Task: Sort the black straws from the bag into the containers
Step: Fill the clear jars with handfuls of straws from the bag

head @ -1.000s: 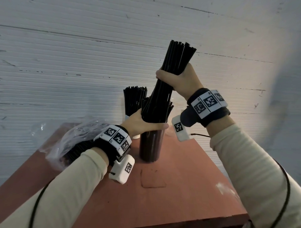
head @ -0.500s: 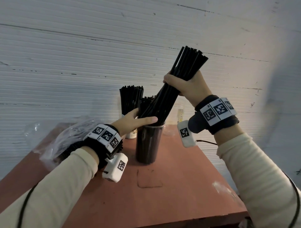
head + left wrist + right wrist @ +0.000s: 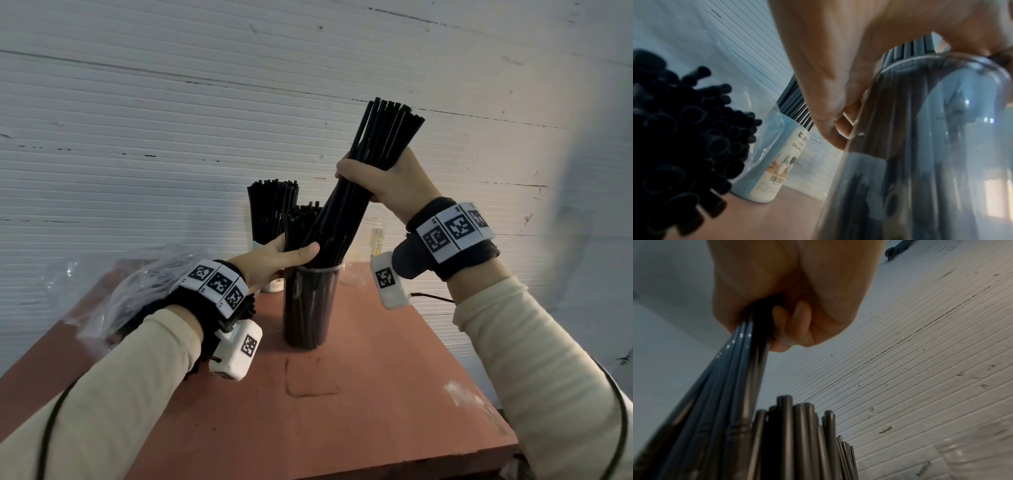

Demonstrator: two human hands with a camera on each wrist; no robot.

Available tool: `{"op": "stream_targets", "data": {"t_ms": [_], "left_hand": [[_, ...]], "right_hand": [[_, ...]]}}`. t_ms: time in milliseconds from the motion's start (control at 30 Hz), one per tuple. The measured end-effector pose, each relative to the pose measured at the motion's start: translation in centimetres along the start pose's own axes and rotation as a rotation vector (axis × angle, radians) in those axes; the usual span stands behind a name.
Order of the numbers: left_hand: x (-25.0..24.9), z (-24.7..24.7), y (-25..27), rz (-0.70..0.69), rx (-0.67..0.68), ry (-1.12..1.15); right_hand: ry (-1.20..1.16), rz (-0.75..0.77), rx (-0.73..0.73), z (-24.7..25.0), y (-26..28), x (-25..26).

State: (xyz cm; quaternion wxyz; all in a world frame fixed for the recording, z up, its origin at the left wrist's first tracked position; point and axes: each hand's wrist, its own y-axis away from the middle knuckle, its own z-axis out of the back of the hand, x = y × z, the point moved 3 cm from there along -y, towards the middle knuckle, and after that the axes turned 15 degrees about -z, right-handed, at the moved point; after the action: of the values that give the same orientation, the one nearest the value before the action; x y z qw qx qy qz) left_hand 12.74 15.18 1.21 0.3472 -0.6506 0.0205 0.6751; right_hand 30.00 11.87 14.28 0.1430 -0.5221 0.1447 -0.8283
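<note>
In the head view my right hand [image 3: 383, 185] grips a thick bundle of black straws [image 3: 387, 133] near its top. The bundle leans right, its lower ends inside a clear cylinder container [image 3: 311, 308] that holds more black straws. My left hand [image 3: 274, 257] wraps those straws just above the rim, thumb across the front. The left wrist view shows that hand's fingers [image 3: 828, 81] curled at the clear container's [image 3: 920, 146] rim. In the right wrist view my right hand [image 3: 789, 305] is fisted round the bundle [image 3: 740, 369].
Behind stands a second container full of straws [image 3: 272, 209], with a pale label [image 3: 772, 170]. A clear plastic bag of black straws [image 3: 137, 291] [image 3: 684, 129] lies at the left. A small clear jar [image 3: 376, 236] stands at the back. The red table [image 3: 376, 394] ends against a white wall.
My right hand has moved to the right and tipped the bundle's top that way. My left hand has stayed at the container's rim with its thumb across the straws.
</note>
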Motion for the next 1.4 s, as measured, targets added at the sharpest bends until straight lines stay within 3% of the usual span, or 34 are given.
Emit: {"op": "stream_targets", "data": {"t_ms": [233, 500, 633, 833, 1033, 1167, 1400], "left_hand": [[-0.2, 0.0, -0.1, 0.003, 0.017, -0.091], [-0.4, 0.1, 0.3, 0.057, 0.086, -0.047], [-0.3, 0.3, 0.7, 0.133, 0.042, 0.119], [0.1, 0.4, 0.3, 0.146, -0.015, 0.148], [0.7, 0.3, 0.4, 0.147, -0.082, 0.088], [0.7, 0.4, 0.8, 0.125, -0.043, 0.056], [0.7, 0.5, 1.9, 0.050, -0.010, -0.283]], "right_hand": [[0.031, 0.021, -0.029, -0.4, 0.2, 0.4], [0.065, 0.043, 0.007, -0.9, 0.3, 0.6], [0.103, 0.052, 0.041, -1.3, 0.1, 0.5], [0.149, 0.069, 0.058, -1.8, 0.4, 0.7], [0.202, 0.057, 0.108, -2.5, 0.6, 0.6], [0.269, -0.001, 0.213, -3.8, 0.9, -0.8], [0.387, -0.044, 0.159, -4.6, 1.3, -2.5]]}}
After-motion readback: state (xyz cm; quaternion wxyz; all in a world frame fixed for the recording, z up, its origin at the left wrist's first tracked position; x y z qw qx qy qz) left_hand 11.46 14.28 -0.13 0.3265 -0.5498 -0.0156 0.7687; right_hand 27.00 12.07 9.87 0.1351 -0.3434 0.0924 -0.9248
